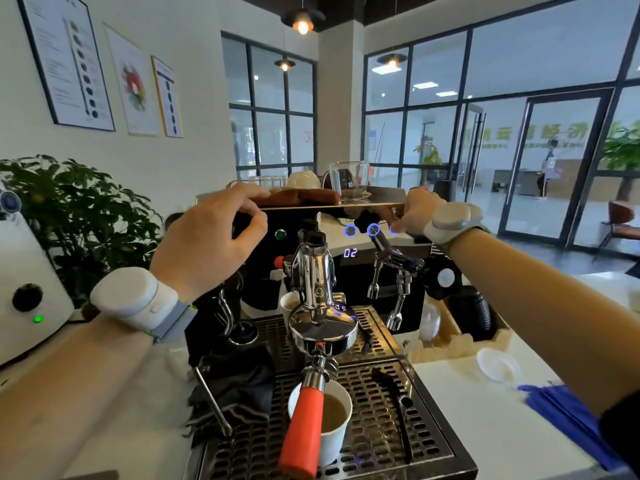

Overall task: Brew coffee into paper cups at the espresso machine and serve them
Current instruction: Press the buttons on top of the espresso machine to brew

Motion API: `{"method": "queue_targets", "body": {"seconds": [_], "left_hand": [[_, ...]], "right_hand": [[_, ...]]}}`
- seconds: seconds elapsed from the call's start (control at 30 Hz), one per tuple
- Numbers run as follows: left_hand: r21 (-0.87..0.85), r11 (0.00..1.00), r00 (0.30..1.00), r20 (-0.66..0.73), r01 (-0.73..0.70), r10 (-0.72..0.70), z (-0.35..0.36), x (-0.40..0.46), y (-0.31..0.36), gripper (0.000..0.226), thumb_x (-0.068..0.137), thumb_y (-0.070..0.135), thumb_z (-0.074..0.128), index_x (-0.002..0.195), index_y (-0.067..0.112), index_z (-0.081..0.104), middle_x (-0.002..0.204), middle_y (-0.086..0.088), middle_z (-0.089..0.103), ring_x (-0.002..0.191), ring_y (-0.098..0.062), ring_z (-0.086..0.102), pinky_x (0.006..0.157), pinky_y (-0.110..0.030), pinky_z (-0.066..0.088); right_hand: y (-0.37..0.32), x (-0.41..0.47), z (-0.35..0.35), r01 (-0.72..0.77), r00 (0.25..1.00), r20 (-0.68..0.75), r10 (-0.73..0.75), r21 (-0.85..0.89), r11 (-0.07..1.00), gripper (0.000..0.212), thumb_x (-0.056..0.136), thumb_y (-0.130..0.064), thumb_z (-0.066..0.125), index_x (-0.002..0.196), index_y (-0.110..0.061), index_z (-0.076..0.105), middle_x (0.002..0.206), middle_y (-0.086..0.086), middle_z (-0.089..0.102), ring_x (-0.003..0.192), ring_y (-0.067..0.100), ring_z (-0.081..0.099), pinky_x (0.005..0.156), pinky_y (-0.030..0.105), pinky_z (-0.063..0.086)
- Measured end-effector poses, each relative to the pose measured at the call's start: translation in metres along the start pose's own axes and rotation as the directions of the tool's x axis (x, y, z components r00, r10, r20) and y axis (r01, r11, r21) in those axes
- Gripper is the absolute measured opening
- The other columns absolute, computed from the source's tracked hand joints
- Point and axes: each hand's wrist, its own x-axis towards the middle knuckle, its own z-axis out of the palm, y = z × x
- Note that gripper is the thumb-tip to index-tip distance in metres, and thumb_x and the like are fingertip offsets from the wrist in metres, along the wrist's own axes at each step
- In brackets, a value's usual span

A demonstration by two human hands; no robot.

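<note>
Left hand at the top left edge of the espresso machine, fingers curled over its rim. Right hand at the top right corner, fingers bent, one fingertip on a lit blue button. Display reads 02. Paper cup with light brown coffee stands on the drip tray, partly behind the orange portafilter handle. Second paper cup farther back, behind the group head.

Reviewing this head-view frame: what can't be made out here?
- Rear white paper cup: mostly hidden behind the chrome brew group.
- Third blue-lit button: covered by the right hand.
- Front white paper cup: partly covered by the orange portafilter handle.
- Wall posters: text too small.
</note>
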Motion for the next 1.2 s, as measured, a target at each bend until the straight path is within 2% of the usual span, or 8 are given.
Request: {"method": "queue_targets", "body": {"seconds": [0.07,0.3,0.4,0.5,0.67,0.8,1.07,1.2], "left_hand": [[0.015,1.000,1.000,0.005,0.001,-0.002,0.000,-0.002,0.000,0.028,0.093,0.033,0.051,0.120,0.031,0.053,0.095,0.019,0.061,0.082,-0.008,0.054,0.060,-0.020,0.039],[0.021,1.000,1.000,0.001,0.000,0.000,-0.001,-0.002,0.001,0.025,0.093,0.032,0.052,0.117,0.031,0.057,0.089,0.019,0.060,0.056,-0.003,0.054,0.050,-0.023,0.038],[0.004,1.000,1.000,0.001,0.013,-0.013,-0.001,-0.003,0.001,0.024,0.092,0.033,0.051,0.115,0.032,0.057,0.087,0.023,0.057,0.065,0.001,0.053,0.055,-0.025,0.039],[-0.008,1.000,1.000,0.012,0.018,-0.017,-0.001,-0.003,0.001,0.024,0.092,0.032,0.052,0.115,0.032,0.058,0.086,0.025,0.057,0.072,-0.007,0.052,0.062,-0.029,0.043],[-0.014,1.000,1.000,0.010,0.014,-0.014,-0.001,-0.003,0.000,0.022,0.092,0.031,0.053,0.114,0.032,0.060,0.087,0.023,0.056,0.073,-0.008,0.056,0.067,-0.033,0.049],[-0.023,1.000,1.000,-0.001,0.007,-0.007,0.000,-0.003,-0.002,0.022,0.092,0.030,0.053,0.114,0.032,0.059,0.091,0.015,0.060,0.070,0.000,0.053,0.065,-0.031,0.048],[-0.032,0.999,1.000,-0.012,-0.013,0.012,0.001,-0.002,-0.005,0.022,0.092,0.032,0.053,0.113,0.034,0.058,0.091,0.014,0.061,0.064,-0.004,0.056,0.060,-0.035,0.051],[-0.030,0.999,1.000,-0.016,-0.016,0.015,0.001,-0.002,-0.006,0.023,0.092,0.035,0.051,0.113,0.034,0.057,0.090,0.016,0.061,0.064,-0.002,0.056,0.058,-0.032,0.051]], "right_hand": [[-0.001,-0.004,0.002,0.004,1.000,-0.019,-0.004,0.000,1.000,0.034,0.079,-0.023,0.073,0.064,-0.012,0.044,0.084,0.010,0.055,0.085,0.028,0.056,0.072,0.034,0.045],[-0.005,-0.011,0.000,0.030,0.999,-0.027,-0.030,-0.012,0.999,0.030,0.084,-0.021,0.069,0.102,-0.002,0.054,0.105,0.018,0.059,0.091,0.029,0.053,0.073,0.033,0.041],[-0.006,-0.012,0.000,0.013,1.000,-0.026,-0.013,-0.008,1.000,0.048,0.085,-0.019,0.068,0.120,0.007,0.048,0.115,0.021,0.058,0.105,0.033,0.055,0.079,0.036,0.041],[-0.007,-0.013,0.000,-0.004,1.000,-0.023,0.004,-0.001,1.000,0.059,0.086,-0.020,0.067,0.129,0.010,0.039,0.114,0.021,0.058,0.104,0.034,0.056,0.083,0.038,0.043],[-0.007,-0.016,-0.001,0.006,1.000,-0.017,-0.006,0.010,1.000,0.061,0.086,-0.021,0.066,0.130,0.010,0.037,0.111,0.021,0.059,0.102,0.034,0.056,0.077,0.035,0.039],[-0.007,-0.016,-0.001,0.009,1.000,-0.018,-0.009,0.011,1.000,0.059,0.087,-0.020,0.065,0.130,0.009,0.037,0.111,0.020,0.059,0.097,0.033,0.055,0.077,0.035,0.039],[-0.008,-0.018,-0.001,0.009,0.999,-0.033,-0.010,-0.034,0.999,0.043,0.086,-0.020,0.065,0.118,0.003,0.046,0.099,0.017,0.056,0.102,0.034,0.057,0.083,0.038,0.042],[-0.009,-0.020,-0.001,0.007,1.000,-0.024,-0.008,-0.036,0.999,0.048,0.088,-0.021,0.063,0.123,0.003,0.041,0.100,0.016,0.055,0.099,0.034,0.057,0.079,0.038,0.040]]}}
